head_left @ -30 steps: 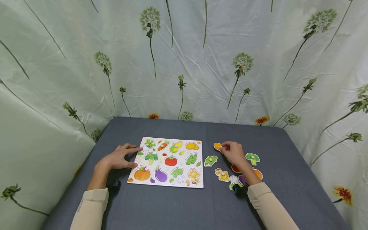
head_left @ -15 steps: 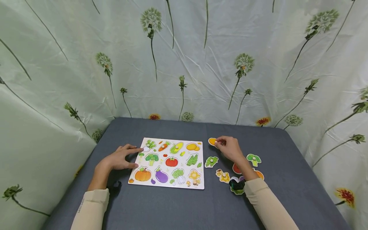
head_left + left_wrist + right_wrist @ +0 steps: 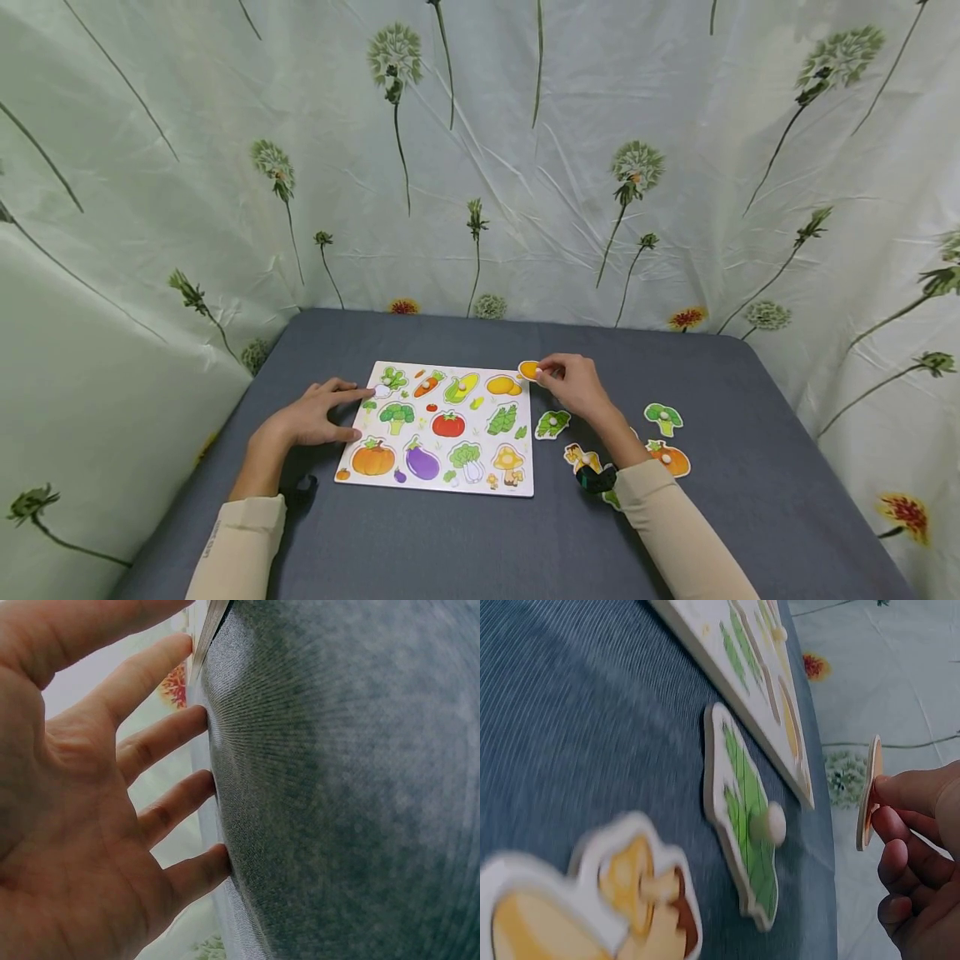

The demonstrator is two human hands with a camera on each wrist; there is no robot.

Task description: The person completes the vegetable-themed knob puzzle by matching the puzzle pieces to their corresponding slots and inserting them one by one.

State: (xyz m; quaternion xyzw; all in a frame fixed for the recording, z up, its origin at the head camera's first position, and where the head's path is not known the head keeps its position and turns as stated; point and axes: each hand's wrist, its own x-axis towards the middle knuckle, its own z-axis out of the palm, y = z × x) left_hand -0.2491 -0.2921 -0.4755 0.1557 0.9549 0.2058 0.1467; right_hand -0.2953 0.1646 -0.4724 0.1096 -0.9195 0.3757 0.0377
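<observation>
In the head view, my right hand (image 3: pixel 576 387) pinches a yellow-orange puzzle piece (image 3: pixel 528 370) at the far right corner of a white vegetable puzzle board (image 3: pixel 442 486). The right wrist view shows this piece (image 3: pixel 868 795) edge-on, raised between thumb and fingertips. My left hand (image 3: pixel 313 415) rests with spread fingers at the board's left edge, its index finger reaching over the radish piece (image 3: pixel 389 379). Carrot (image 3: pixel 429 382) and corn (image 3: pixel 461 387) pieces with knobs sit in the board. Tomato, eggplant and other printed shapes fill the rest of it.
Right of the board lie a pea-pod piece (image 3: pixel 552 424), a mushroom piece (image 3: pixel 582 456), a broccoli piece (image 3: pixel 663 418) and a pumpkin piece (image 3: pixel 669 458). More pieces are partly hidden under my right forearm. A floral curtain (image 3: pixel 525 208) hangs behind the grey table (image 3: pixel 420 550).
My right hand has moved left with the yellow-orange piece, from beyond the board to over its far right corner. The left hand has stayed at the board's edge.
</observation>
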